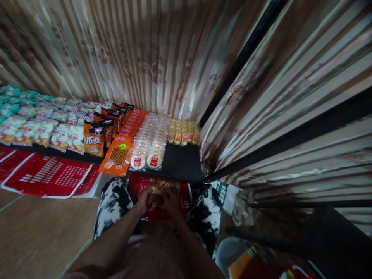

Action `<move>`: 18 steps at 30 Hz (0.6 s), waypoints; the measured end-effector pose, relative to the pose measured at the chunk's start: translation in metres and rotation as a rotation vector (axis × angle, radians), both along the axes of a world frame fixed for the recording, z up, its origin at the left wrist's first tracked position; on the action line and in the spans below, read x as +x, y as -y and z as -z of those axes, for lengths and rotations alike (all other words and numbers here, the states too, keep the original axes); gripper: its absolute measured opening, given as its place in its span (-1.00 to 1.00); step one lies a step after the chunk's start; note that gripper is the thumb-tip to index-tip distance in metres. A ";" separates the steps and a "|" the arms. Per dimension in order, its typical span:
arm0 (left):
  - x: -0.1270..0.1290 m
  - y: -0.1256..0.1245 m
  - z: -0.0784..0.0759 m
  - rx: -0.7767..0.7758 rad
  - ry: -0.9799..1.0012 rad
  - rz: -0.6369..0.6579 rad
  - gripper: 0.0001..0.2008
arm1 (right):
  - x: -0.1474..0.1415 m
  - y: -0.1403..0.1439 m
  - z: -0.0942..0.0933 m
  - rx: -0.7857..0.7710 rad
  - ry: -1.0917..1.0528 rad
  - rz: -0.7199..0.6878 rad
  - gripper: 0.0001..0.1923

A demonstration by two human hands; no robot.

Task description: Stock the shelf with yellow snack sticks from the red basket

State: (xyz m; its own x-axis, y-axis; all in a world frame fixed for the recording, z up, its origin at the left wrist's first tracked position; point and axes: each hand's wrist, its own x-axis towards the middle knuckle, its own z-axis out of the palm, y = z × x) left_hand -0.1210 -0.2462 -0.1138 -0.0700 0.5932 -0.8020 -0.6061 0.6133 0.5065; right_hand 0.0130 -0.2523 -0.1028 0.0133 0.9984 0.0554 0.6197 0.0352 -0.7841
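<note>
My left hand [144, 200] and my right hand [171, 201] reach down into a red plastic basket [185, 201] that sits between my knees. Both hands close around small yellow snack packets [158, 189] lying in the basket; the grip is dark and partly hidden. Just beyond the basket a low black shelf [180, 162] carries rows of goods: yellow packets [183, 131], clear packs of round white cakes [151, 143], a long orange pack [120, 153] and orange-black bags [94, 141].
Striped curtain fabric hangs behind and to the right, crossed by black bars [241, 58]. Empty red baskets [49, 176] lie on the floor at left. Several pale snack bags [43, 128] fill the shelf's left end. A white bucket [229, 252] stands by my right leg.
</note>
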 end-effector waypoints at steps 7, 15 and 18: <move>0.000 0.005 -0.016 0.079 0.025 0.014 -0.84 | 0.003 -0.001 0.005 0.072 -0.078 0.091 -0.82; 0.002 0.009 -0.025 0.171 0.041 0.041 -0.76 | 0.005 -0.003 0.014 0.101 -0.111 0.162 -0.73; 0.001 0.010 -0.029 0.216 0.017 0.079 -0.75 | 0.004 -0.004 0.014 0.093 -0.126 0.177 -0.71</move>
